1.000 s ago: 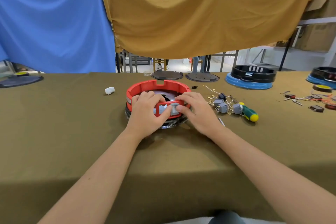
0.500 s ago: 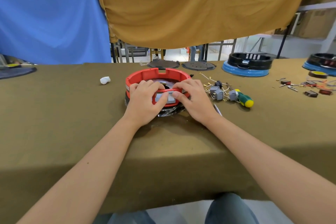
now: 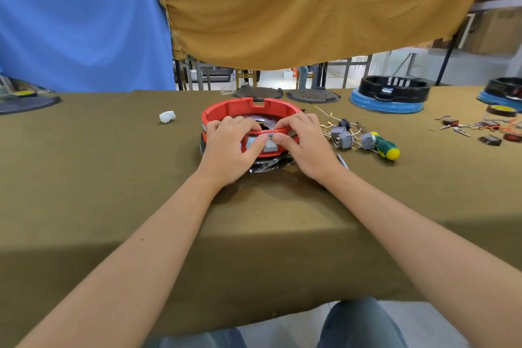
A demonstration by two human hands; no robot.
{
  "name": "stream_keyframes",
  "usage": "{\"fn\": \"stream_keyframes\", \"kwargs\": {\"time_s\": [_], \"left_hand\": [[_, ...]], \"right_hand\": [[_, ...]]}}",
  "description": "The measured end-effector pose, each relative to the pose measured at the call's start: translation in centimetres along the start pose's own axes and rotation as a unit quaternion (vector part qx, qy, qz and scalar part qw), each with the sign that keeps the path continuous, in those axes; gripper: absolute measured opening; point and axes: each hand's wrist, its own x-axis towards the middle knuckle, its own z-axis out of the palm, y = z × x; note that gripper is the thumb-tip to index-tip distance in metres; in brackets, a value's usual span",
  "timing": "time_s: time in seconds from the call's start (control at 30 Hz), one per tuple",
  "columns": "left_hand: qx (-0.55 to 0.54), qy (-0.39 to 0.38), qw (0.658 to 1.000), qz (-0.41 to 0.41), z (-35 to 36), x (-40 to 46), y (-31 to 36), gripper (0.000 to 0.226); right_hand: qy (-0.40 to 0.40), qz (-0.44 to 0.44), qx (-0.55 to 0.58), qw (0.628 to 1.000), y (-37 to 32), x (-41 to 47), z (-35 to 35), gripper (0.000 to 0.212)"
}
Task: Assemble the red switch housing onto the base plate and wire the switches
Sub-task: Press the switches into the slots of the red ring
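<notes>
Both thumbs are now being pressed closer together on the housing's near wall than a second ago; the red switch housing is being kept on the dark base plate, about midway along the table, nearer its far edge; two grey switches are being seated side by side in its near wall. The left hand is being curled over the near rim, its thumb pressing one switch; the right hand is being curled likewise, its thumb pressing the other. Three loose grey switches with wires are lying right of the housing; one green screwdriver is lying beside them; one white wad is lying left; two dark discs are lying at the far edge.
</notes>
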Motion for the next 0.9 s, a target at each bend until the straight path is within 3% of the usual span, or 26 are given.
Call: {"fn": "stream_keyframes", "kwargs": {"time_s": [0.9], "left_hand": [[-0.014, 0.004, 0.999, -0.029, 0.26, 0.29, 0.35, 0.023]], "right_hand": [[0.008, 0.015, 0.028, 0.999, -0.37, 0.26, 0.33, 0.020]]}}
